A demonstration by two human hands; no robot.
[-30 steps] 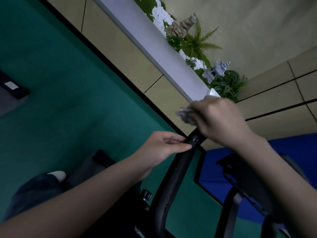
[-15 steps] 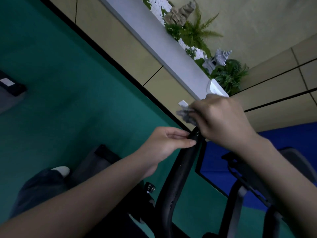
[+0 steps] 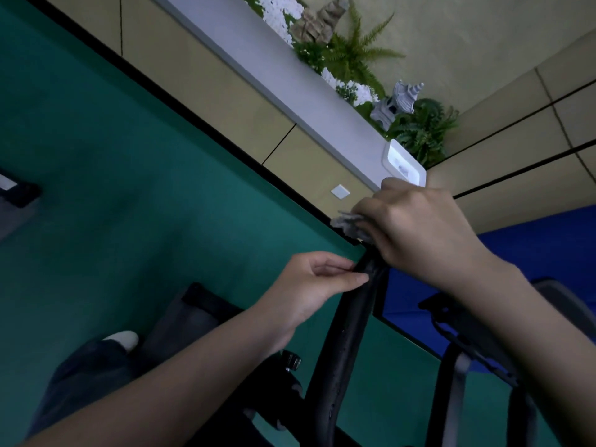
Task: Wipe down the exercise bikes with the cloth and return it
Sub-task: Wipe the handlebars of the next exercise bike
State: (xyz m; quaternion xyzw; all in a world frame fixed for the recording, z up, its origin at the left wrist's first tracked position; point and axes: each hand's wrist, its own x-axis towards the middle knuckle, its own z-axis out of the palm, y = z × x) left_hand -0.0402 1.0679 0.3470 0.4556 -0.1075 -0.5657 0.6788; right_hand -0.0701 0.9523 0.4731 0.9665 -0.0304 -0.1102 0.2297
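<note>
A black exercise bike handlebar point(image 3: 348, 330) rises from the bottom of the view toward the centre. My right hand point(image 3: 416, 233) grips a crumpled grey cloth point(image 3: 348, 224) over the handlebar's upper end; most of the cloth is hidden under the fingers. My left hand point(image 3: 309, 288) pinches the bar just below that end, thumb and fingertips touching its side. A second black bike frame point(image 3: 464, 337) stands to the right, partly hidden by my right forearm.
Green floor mat point(image 3: 129, 195) spreads left, a blue mat point(image 3: 541, 259) right. A grey ledge point(image 3: 290, 82) holds ferns, stone ornaments and a white tray point(image 3: 404, 164). A black adjustment knob point(image 3: 292, 362) sits low on the bike. My leg and white shoe point(image 3: 124, 340) show lower left.
The view has shifted slightly, revealing more of the ledge and the white tray. Both hands stay at the handlebar's top, the right one still working the cloth there.
</note>
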